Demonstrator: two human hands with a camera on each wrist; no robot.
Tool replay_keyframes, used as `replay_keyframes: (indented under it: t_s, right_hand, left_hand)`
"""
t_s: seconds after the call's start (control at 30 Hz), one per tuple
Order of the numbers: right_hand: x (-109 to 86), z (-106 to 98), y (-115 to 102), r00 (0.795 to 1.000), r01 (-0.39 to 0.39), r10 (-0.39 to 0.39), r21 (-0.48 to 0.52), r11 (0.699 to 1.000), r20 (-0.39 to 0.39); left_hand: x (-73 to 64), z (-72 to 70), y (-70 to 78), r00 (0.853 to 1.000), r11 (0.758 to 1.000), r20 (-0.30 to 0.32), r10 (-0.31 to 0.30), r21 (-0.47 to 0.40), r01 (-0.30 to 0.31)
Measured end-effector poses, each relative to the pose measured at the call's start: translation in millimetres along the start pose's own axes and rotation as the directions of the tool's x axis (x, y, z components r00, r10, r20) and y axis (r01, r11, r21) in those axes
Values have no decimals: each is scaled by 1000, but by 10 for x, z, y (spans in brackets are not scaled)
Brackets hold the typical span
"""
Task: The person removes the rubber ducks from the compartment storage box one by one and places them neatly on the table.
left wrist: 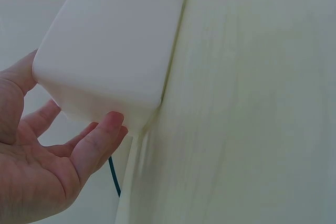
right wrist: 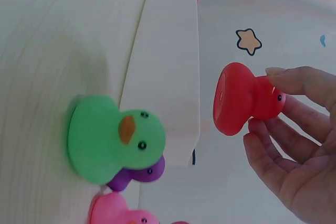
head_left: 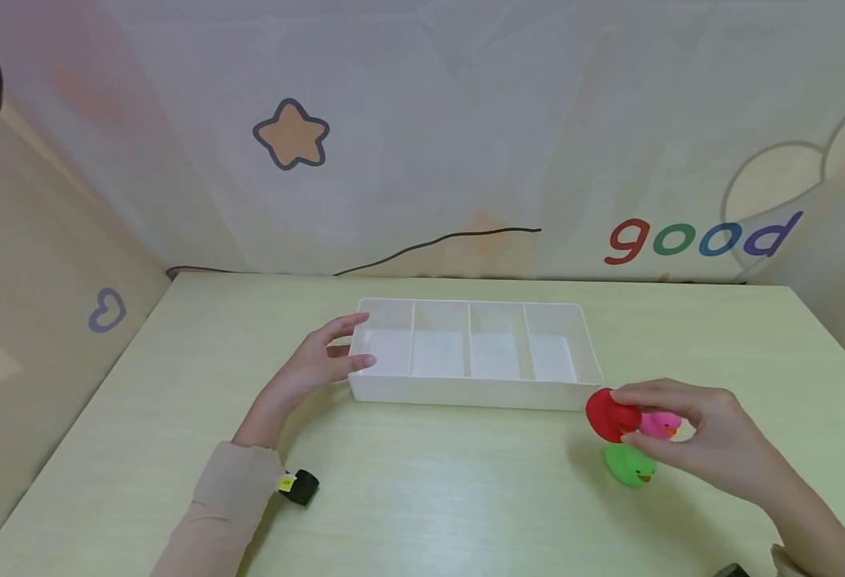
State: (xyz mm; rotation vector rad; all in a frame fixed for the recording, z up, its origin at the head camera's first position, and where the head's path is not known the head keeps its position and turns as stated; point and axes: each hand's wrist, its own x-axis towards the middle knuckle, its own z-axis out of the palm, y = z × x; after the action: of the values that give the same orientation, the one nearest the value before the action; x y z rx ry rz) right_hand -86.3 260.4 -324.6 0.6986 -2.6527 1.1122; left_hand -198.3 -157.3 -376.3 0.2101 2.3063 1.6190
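Observation:
A white box [head_left: 473,393] with a row of compartments stands on the table. At its left end my left hand [head_left: 310,361] grips it, thumb over the front rim and fingers at the far side; the left wrist view shows fingers against the end wall [left wrist: 100,103]. Held above the table by the box's front right corner is a red rubber duck [head_left: 605,418], its head pinched between the thumb and fingers of my right hand [head_left: 714,437]. Below that hand sit a green duck [head_left: 626,465] and a pink duck [head_left: 656,424]. A purple duck [right wrist: 152,171] shows partly behind the green one.
The pale wooden table [head_left: 422,497] ends at a printed cloth wall [head_left: 430,144] with a star and the word "good". Cloth also rises at both sides. A black wrist device [head_left: 300,487] sits by the left sleeve [head_left: 238,481].

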Motion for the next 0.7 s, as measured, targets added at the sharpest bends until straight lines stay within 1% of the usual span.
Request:
replay_keyframes:
  t_s: [0.27, 0.43, 0.6, 0.7]
  right_hand:
    - [-157, -128, 160, 998, -42, 44, 44, 998, -44]
    - [-255, -196, 278, 994, -100, 100, 16, 995, -49]
    - [-341, -236, 384, 993, -106, 108, 28, 994, -56]
    - [-379, -256, 429, 990, -126, 127, 28, 992, -56]
  left_hand:
    - [8, -13, -25, 1000, 1000, 2, 7, -2, -7]
    - [4, -10, -20, 1000, 1000, 2, 2, -4, -2]
    - [0, -9, -22, 1000, 1000, -1, 3, 3, -3]
    - [11, -11, -28, 1000, 1000, 1, 3, 8, -3]
